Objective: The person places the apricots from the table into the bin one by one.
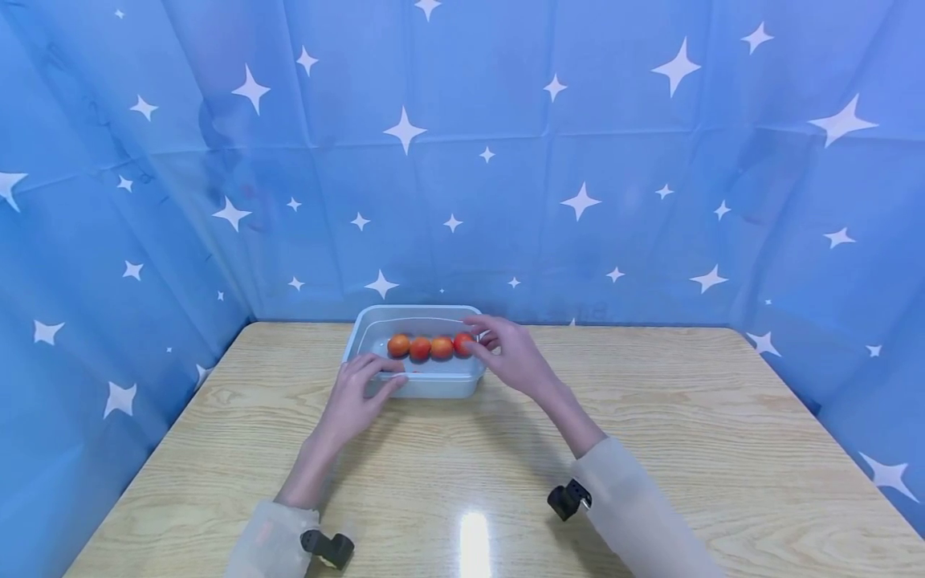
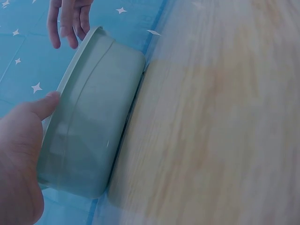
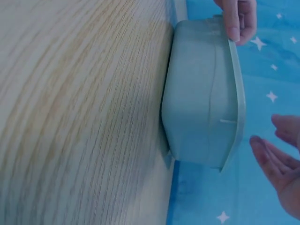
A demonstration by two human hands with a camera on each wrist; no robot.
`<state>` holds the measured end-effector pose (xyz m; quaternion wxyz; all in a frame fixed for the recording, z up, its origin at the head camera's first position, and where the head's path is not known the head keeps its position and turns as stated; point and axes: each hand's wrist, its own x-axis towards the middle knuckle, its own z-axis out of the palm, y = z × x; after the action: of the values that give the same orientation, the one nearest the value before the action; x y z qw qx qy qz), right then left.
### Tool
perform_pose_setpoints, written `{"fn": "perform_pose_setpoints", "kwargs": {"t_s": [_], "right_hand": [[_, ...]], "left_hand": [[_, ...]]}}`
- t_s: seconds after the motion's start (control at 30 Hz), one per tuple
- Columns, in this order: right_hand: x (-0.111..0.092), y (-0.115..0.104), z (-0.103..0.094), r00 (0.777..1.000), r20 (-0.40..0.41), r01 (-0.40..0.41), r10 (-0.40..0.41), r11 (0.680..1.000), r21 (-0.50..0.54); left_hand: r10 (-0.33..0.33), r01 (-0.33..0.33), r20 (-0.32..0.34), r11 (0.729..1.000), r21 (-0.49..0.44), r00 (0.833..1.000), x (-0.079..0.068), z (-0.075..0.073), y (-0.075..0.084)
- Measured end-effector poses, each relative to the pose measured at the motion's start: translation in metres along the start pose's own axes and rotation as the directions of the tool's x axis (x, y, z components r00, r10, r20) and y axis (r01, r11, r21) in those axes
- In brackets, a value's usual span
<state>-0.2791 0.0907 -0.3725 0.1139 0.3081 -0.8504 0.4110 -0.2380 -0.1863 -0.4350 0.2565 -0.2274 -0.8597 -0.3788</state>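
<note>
A pale plastic box [image 1: 433,388], light green in the wrist views, stands near the table's back edge. Inside lie several small, round orange-red fruits [image 1: 420,348] in a row; they look like tomatoes. At the box's front left, the left hand [image 1: 357,395] holds the front wall, its thumb [image 2: 49,104] at the rim and its fingers reaching inside. Over the right end hovers the right hand [image 1: 511,353], thumb and fingers spread apart, close to the rightmost fruit [image 1: 463,344]. From the right wrist, these fingers [image 3: 269,159] are seen off the rim, holding nothing visible.
The box rests on a wood-grain table [image 1: 650,417]. A blue curtain [image 1: 491,177] with white stars hangs behind the table and along both sides. Each sleeve carries a small black wrist camera [image 1: 568,499].
</note>
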Motion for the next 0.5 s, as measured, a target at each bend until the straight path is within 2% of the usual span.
{"fn": "perform_pose_setpoints", "kwargs": {"t_s": [0.2, 0.37, 0.5], "right_hand": [[-0.006, 0.000, -0.007, 1.000, -0.011, 0.001, -0.001, 1.000, -0.020], [-0.009, -0.002, -0.011, 1.000, -0.018, 0.018, -0.018, 1.000, -0.023], [-0.013, -0.002, -0.016, 1.000, -0.017, 0.001, -0.001, 1.000, -0.030]], "left_hand": [[-0.008, 0.008, 0.017, 1.000, 0.017, 1.000, 0.001, 0.000, 0.000], [0.040, -0.039, -0.015, 0.998, 0.056, 0.999, 0.002, -0.001, 0.003], [0.049, -0.047, -0.038, 0.997, 0.063, 0.998, 0.003, -0.003, 0.006]]}}
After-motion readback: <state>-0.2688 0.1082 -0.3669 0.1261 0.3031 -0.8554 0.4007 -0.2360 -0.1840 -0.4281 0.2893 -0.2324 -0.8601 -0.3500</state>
